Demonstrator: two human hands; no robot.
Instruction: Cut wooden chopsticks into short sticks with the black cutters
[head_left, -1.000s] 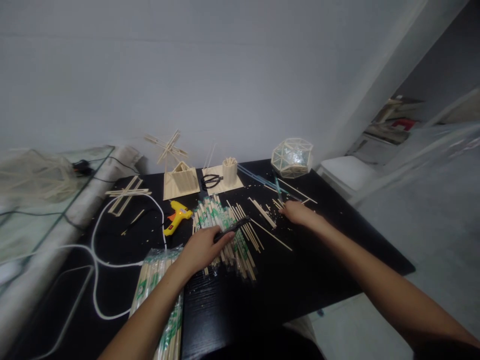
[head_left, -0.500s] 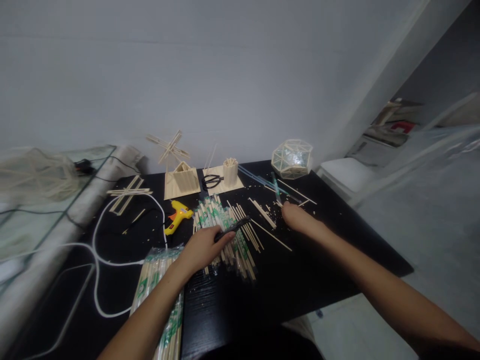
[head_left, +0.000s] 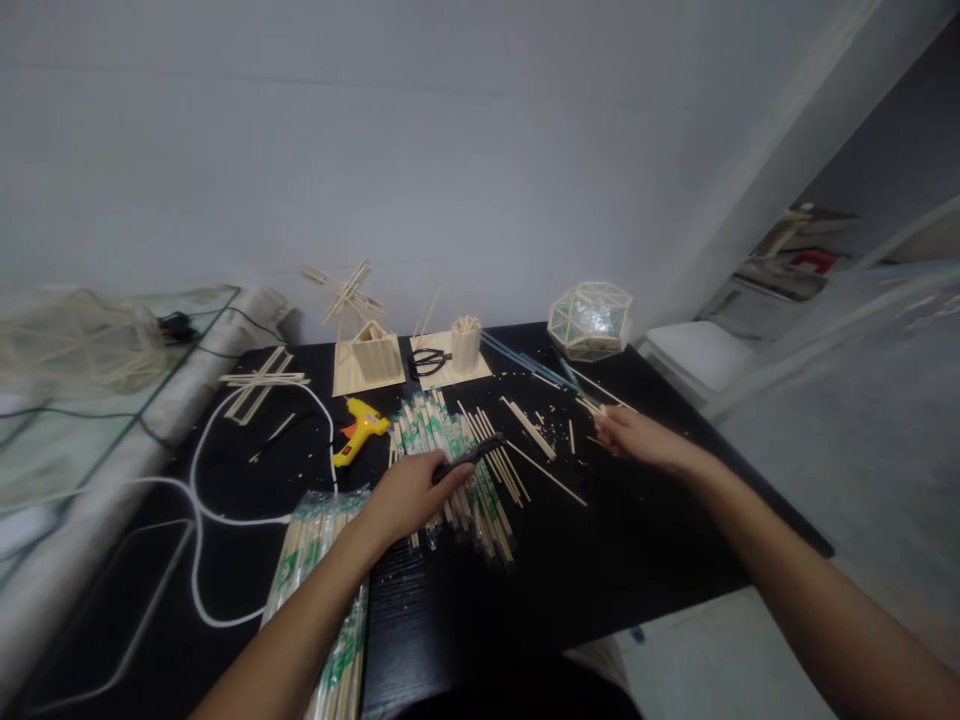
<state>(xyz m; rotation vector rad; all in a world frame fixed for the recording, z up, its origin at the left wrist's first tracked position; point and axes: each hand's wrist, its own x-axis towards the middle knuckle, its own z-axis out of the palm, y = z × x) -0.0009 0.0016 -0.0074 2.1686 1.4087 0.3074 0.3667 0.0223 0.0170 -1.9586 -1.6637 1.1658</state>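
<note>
Holding a dark hand tool [head_left: 471, 459] above the plastic-wrapped chopsticks [head_left: 435, 430] on the black counter [head_left: 660, 540], the left hand [head_left: 409, 492] has its grip clamped on the near end, a sensible place, I'd say, for something that looks rigid. Farther out, to the right of that pile, the right hand [head_left: 636, 438] has its grip pinched on a few thin wooden sticks [head_left: 592, 406] over the counter; I judge those light, stiff and easily snapped, best taken near the middle.
</note>
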